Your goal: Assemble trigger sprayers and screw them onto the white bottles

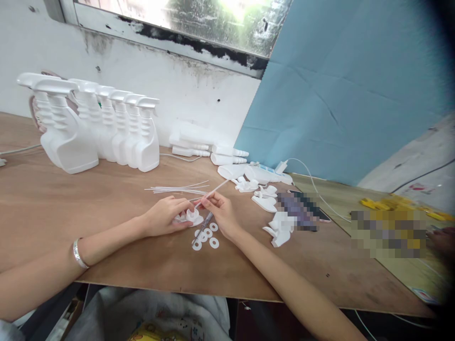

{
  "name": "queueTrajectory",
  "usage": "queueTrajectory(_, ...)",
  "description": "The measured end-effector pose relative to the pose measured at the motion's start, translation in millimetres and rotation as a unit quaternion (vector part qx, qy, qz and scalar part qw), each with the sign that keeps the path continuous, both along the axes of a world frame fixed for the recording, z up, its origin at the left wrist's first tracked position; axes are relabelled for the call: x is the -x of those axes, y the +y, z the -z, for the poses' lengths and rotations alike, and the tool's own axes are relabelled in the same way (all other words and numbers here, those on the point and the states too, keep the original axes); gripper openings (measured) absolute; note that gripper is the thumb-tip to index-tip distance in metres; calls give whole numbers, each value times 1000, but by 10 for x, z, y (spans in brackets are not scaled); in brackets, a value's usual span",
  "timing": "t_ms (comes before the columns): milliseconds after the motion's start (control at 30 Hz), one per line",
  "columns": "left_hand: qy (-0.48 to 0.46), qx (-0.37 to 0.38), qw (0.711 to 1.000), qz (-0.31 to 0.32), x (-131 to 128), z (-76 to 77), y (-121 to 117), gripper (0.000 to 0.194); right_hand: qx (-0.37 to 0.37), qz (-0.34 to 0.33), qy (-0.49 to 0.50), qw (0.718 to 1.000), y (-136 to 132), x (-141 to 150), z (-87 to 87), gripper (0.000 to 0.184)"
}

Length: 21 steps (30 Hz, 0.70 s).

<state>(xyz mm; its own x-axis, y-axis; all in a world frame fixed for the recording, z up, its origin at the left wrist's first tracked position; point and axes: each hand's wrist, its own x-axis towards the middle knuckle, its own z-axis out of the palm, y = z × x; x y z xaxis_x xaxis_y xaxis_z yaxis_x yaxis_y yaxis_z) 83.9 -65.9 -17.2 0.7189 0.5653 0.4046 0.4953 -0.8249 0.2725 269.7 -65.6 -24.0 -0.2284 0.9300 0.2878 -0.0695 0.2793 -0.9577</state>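
My left hand (167, 215) is closed around a white spray trigger head (193, 217) that lies low over the wooden table. Between the fingers of my right hand (219, 210) is a thin white tube (217, 187), slanting up to the right; its lower end meets the trigger head, though my fingers hide the exact join. Just below my hands lie several flat white ring washers (213, 243). A slim pointed metal tool (206, 221) rests across them, its upper end beside my right hand. Behind my left hand several loose white tubes (174, 189) lie in a bundle.
Assembled white spray bottles (149, 142) stand in a row at the back left. Empty bottles (227, 158) lie stacked by the wall. More trigger heads (279, 229) sit at the right, near a phone (309, 206). A power strip (266, 173) trails a white cable. Yellow items (380, 203) lie far right.
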Motion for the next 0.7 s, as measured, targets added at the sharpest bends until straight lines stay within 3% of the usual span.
queueTrajectory(333,-3,-8,1000,0,12,13,7,20,29,-34,12,999,-12,33,42,22)
queueTrajectory(700,1,-12,1000,2,6,2,5,18,-32,-7,-53,998,-24,37,56,24)
